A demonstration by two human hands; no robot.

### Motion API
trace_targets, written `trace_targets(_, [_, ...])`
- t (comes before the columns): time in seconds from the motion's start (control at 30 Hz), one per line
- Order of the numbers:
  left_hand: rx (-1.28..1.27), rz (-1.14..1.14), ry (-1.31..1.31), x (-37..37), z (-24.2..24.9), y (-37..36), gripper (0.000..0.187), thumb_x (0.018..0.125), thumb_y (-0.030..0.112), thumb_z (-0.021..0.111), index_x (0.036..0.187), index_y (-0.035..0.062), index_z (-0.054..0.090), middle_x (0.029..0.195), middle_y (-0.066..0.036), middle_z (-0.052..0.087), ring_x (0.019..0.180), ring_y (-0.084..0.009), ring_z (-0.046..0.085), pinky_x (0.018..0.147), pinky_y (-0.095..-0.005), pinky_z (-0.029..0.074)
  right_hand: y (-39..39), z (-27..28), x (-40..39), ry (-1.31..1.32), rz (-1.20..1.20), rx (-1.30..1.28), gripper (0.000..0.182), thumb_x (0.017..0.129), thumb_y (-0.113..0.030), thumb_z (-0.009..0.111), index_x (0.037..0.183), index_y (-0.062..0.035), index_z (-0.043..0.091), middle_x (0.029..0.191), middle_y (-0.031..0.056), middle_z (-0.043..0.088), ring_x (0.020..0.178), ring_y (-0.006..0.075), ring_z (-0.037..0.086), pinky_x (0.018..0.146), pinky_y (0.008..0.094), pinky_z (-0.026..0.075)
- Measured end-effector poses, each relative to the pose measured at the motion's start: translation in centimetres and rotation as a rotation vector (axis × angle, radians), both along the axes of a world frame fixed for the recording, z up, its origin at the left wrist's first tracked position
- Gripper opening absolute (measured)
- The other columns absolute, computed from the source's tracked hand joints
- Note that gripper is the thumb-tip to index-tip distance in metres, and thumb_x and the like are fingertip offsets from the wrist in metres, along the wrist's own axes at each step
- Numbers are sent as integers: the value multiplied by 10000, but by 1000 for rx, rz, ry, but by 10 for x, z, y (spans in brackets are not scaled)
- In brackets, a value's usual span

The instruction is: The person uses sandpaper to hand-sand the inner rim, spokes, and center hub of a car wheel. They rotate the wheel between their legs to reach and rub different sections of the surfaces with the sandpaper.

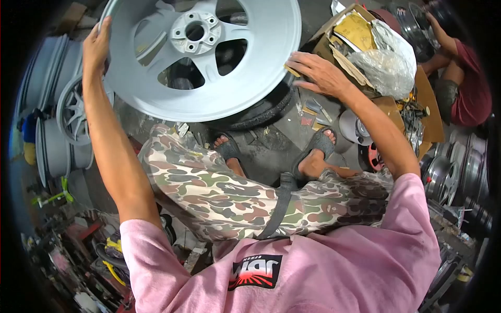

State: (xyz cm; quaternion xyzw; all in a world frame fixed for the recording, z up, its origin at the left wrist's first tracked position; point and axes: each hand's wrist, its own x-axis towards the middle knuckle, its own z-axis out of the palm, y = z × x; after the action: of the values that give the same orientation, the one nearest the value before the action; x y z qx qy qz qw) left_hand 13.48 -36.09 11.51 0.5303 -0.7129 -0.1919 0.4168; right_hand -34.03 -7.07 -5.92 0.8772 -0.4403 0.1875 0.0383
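A grey-white car wheel rim (pixel 219 96) sits tilted in front of me, its five-spoke face and bolt holes showing. Under it lies a black tyre (pixel 269 110). At the upper left, my left hand (pixel 97 47) is closed around the rim's outer edge. My right hand (pixel 321 73) is at the opposite edge, with a small yellow-brown piece of sandpaper (pixel 291 71) pinched under its fingers. The sandpaper is at or very near the rim's lip; exact contact cannot be made out.
Several wheels (pixel 75 109) stand at the left, more (pixel 443 177) at the right. A cardboard box (pixel 429 112) holds tools, below a plastic bag (pixel 386 73). Scraps (pixel 313 107) lie on the floor near my sandalled feet. Another person (pixel 469 83) handles a wheel at upper right.
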Motion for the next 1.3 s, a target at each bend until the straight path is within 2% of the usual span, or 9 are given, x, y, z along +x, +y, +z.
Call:
trace_targets(0.23, [-40,-83,-21,6,-4,-1,473,1041,393,627,1338,28,676,1218,-59,718,1148,-125,601,1015,-247,424,2,-9,22,-17,-61,54,355,788,-77,705,1138,-28,672,1155,116,639,1146,288,607,1007,369,497])
trace_targets(0.3, [-180,-105,-185,-32,26,52,454,1070,269,519,1202,-157,602,1093,-377,666,959,-478,629,888,-488,491,28,-10,69,-252,-91,136,265,778,-53,685,1041,-26,678,1080,135,650,1062,321,627,954,424,513])
trace_targets(0.43, [-215,-76,-106,-36,23,60,407,1051,266,582,1113,-132,643,967,-296,704,813,-381,606,801,-455,491,58,16,182,-502,-73,261,158,793,-20,647,950,-32,633,939,140,577,939,325,578,870,432,513])
trace_targets(0.5, [-198,-46,-109,-37,15,60,359,1074,297,570,1129,-27,716,762,15,605,724,-74,498,646,-278,430,57,26,190,-496,-79,345,182,803,5,633,982,-28,643,966,134,589,967,322,590,885,422,521])
trace_targets(0.77, [-256,-158,-55,-70,15,82,324,1043,201,576,1255,-28,664,1006,-102,739,935,-142,624,874,-323,501,7,-6,12,180,-67,269,452,752,37,654,1179,-92,729,1149,124,699,1158,301,651,996,417,520])
trace_targets(0.87, [-311,-94,-116,-68,11,79,332,1023,204,593,1259,-19,663,1082,-169,742,986,-213,671,910,-342,503,36,-27,55,-23,-47,265,500,745,1,722,1231,-115,715,1161,123,694,1084,347,665,984,429,539])
trace_targets(1.03, [-359,-64,-100,-72,3,78,332,1003,204,608,1250,-9,669,1098,-185,739,1006,-258,688,921,-361,506,55,8,147,-650,-5,464,251,820,4,675,1056,-49,739,991,122,702,910,331,694,821,433,577])
trace_targets(1.23, [-402,-11,-212,-75,13,85,338,999,221,597,1220,-18,686,1122,-220,733,1051,-328,697,948,-391,501,41,-22,122,-305,-141,193,272,799,25,644,1038,-50,750,986,142,692,956,345,677,854,430,560])
trace_targets(1.3, [-367,-67,-165,-77,11,87,346,999,231,595,1209,-26,690,1124,-232,731,1063,-354,694,950,-404,502,42,-6,174,-515,-124,330,244,802,7,610,1009,-16,737,922,168,671,908,380,660,841,476,546])
